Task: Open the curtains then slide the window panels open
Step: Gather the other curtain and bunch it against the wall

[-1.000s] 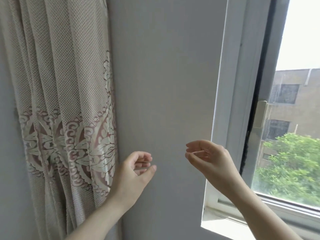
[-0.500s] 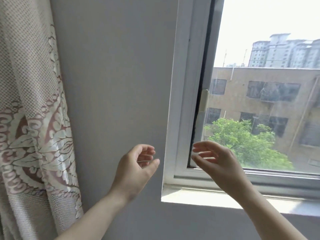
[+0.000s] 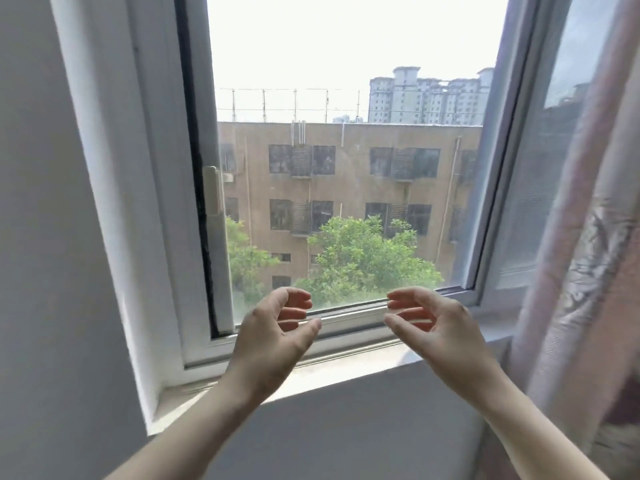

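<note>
A white-framed sliding window panel (image 3: pixel 346 202) fills the centre of the view, its glass closed and showing a tan apartment block, green treetops and pale sky beyond. A black seal strip runs down the panel's left edge, and a small white latch (image 3: pixel 212 190) sits on that edge at about 9 o'clock. At 3 o'clock a second panel (image 3: pixel 540 168) overlaps behind a grey-white frame, its pane hazy. A sheer pinkish curtain (image 3: pixel 588 271) with a pale woven pattern hangs at the far right, from 1 to 5 o'clock, drawn clear of the centre glass. A plain grey wall (image 3: pixel 41 237) covers the left side, and a sunlit sill (image 3: pixel 329 372) lies at 6 o'clock. Two bare forearms rise from the lower edge. The left hand (image 3: pixel 273 337) and the right hand (image 3: pixel 436 327) hover in front of the lower frame rail, palms facing each other, fingers loosely curled, thumbs apart, grasping nothing.
</note>
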### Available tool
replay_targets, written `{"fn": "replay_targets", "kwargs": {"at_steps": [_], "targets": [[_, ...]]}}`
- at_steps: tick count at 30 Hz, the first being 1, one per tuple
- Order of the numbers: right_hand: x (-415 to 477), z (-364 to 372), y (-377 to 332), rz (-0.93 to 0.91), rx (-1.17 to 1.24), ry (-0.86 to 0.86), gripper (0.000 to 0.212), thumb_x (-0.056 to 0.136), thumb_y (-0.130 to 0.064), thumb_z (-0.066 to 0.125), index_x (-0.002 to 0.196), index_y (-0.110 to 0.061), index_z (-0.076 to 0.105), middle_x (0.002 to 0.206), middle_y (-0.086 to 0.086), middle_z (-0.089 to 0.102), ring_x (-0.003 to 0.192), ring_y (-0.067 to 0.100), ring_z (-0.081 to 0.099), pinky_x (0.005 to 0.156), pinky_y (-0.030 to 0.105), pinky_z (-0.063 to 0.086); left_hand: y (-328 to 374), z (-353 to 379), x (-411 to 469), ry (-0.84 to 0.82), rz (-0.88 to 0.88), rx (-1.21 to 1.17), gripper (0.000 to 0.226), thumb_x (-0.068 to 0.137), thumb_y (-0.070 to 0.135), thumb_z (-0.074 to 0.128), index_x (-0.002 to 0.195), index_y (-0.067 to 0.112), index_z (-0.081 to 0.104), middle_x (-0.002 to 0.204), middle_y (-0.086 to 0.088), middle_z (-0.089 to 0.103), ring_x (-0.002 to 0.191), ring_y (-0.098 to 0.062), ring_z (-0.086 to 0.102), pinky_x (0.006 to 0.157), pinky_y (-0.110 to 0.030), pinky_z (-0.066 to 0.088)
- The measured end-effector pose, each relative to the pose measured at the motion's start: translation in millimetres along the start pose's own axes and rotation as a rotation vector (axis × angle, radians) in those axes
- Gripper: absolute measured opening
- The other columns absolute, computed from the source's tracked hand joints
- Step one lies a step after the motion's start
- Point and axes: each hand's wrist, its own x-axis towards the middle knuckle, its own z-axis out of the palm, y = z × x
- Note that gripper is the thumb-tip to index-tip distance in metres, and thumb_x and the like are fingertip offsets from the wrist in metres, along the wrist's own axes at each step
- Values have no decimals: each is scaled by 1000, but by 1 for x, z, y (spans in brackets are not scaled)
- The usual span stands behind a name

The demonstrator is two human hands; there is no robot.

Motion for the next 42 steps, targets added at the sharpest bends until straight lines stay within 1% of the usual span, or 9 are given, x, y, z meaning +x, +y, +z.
{"fn": "replay_targets", "kwargs": {"at_steps": [7, 14, 19, 26, 31, 33, 35, 38, 42], "targets": [[-25, -82, 52, 125, -20, 143, 22, 82, -24, 75, 102, -30, 69, 93, -14, 73, 83, -4, 67, 74, 11, 52, 28, 102, 12, -138, 67, -88, 27, 77, 20, 75, 101, 22, 63, 97, 7, 69, 88, -8, 68, 80, -33, 59], [-45, -155, 101, 232, -77, 283, 21, 81, -19, 75, 98, -29, 70, 90, -11, 73, 82, 6, 68, 79, 20, 55, 51, 196, 26, -238, 130, -144, 26, 76, 20, 76, 98, 25, 64, 95, 7, 70, 87, -9, 69, 80, -36, 59], [-44, -188, 126, 263, -143, 353, 21, 81, -19, 76, 99, -27, 71, 91, -10, 73, 82, 6, 68, 80, 23, 56, 59, 248, 45, -286, 176, -169, 27, 76, 22, 75, 99, 26, 63, 97, 11, 69, 88, -3, 67, 81, -33, 58], [-23, -208, 159, 305, -231, 462, 24, 81, -22, 75, 104, -27, 69, 91, -13, 71, 85, 0, 66, 79, 16, 52, 53, 309, 91, -369, 247, -204, 39, 74, 25, 76, 109, 23, 60, 104, 10, 65, 98, -3, 62, 88, -29, 53], [-33, -235, 224, 351, -302, 582, 34, 81, -25, 75, 114, -28, 66, 107, -13, 68, 100, 1, 62, 91, 25, 51, 44, 385, 104, -445, 294, -216, 48, 67, 38, 75, 110, 25, 58, 106, 9, 64, 98, -5, 61, 87, -30, 53], [-21, -238, 241, 376, -336, 620, 37, 81, -25, 75, 116, -28, 65, 112, -11, 67, 104, 2, 61, 93, 28, 51, 36, 405, 125, -472, 297, -239, 47, 70, 35, 78, 111, 25, 57, 107, 8, 63, 97, -5, 61, 87, -30, 52], [-11, -240, 248, 383, -359, 646, 42, 82, -24, 75, 122, -27, 62, 116, -10, 65, 108, 5, 59, 94, 29, 50, 32, 422, 144, -494, 313, -255, 46, 72, 30, 79, 112, 24, 57, 107, 7, 63, 98, -4, 60, 86, -26, 51], [-1, -245, 267, 435, -377, 717, 51, 83, -22, 74, 130, -27, 53, 122, -9, 60, 113, 10, 56, 96, 28, 46, 27, 451, 164, -547, 339, -270, 49, 71, 34, 77, 114, 25, 55, 108, 8, 63, 99, -2, 60, 85, -22, 48], [1, -247, 289, 469, -416, 771, 59, 83, -25, 74, 136, -28, 47, 129, -8, 53, 118, 10, 52, 96, 27, 43, 24, 489, 178, -615, 354, -313, 64, 69, 38, 77, 125, 24, 50, 117, 7, 58, 103, -5, 58, 91, -28, 49]]}}
